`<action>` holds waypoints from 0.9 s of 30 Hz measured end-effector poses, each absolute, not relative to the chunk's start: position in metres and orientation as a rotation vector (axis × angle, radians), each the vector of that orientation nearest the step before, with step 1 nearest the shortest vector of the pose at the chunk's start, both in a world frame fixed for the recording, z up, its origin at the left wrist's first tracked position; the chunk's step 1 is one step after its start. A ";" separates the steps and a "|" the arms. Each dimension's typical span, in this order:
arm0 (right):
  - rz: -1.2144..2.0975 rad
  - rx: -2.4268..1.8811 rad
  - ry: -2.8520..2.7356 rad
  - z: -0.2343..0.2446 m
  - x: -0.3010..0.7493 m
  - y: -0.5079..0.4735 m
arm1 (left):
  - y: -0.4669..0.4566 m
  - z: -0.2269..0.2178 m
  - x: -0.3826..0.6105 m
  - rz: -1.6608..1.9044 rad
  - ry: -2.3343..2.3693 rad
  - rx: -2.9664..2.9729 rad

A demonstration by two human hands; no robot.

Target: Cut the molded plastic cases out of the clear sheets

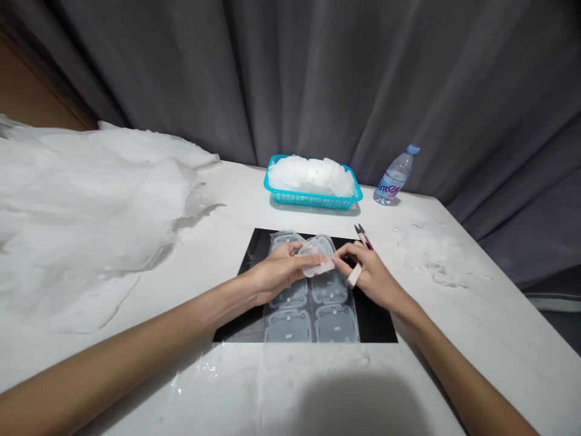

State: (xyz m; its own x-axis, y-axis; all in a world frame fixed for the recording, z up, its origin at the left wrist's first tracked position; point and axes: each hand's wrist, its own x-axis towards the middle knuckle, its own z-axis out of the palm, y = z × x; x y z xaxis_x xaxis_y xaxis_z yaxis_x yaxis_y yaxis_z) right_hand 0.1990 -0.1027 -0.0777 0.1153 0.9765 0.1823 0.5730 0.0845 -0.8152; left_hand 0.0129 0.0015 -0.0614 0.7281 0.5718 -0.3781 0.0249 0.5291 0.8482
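Observation:
My left hand [284, 269] is closed on a thin, translucent, rounded plastic piece [318, 254], its thumb lying flat on top. At that piece's right edge, the thumb and index finger of my right hand [363, 269] meet in a pinch. Tucked in the same right hand is a pair of thread snips [362, 235], dark blades pointing up and away from me. Below both hands, a clear moulded sheet [290, 327] with several rounded shapes lies across a black mat [379, 324]. My left hand hides part of the sheet.
A blue basket [313, 200] heaped with white translucent pieces stands at the back. Right of it is a water bottle [394, 175]. Thin offcuts [436, 254] lie at the right. A large pile of white translucent sheets [91, 200] covers the left. Behind hangs a grey curtain [290, 72].

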 end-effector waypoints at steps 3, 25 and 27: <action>0.434 -1.612 -1.581 -0.085 0.192 -0.101 | 0.000 -0.060 0.013 0.363 0.743 0.974; 0.460 -1.539 -1.644 -0.092 0.193 -0.099 | -0.033 -0.049 0.013 0.476 0.793 0.991; 0.615 -1.488 -1.627 -0.087 0.199 -0.100 | -0.030 -0.050 0.012 0.504 0.741 1.061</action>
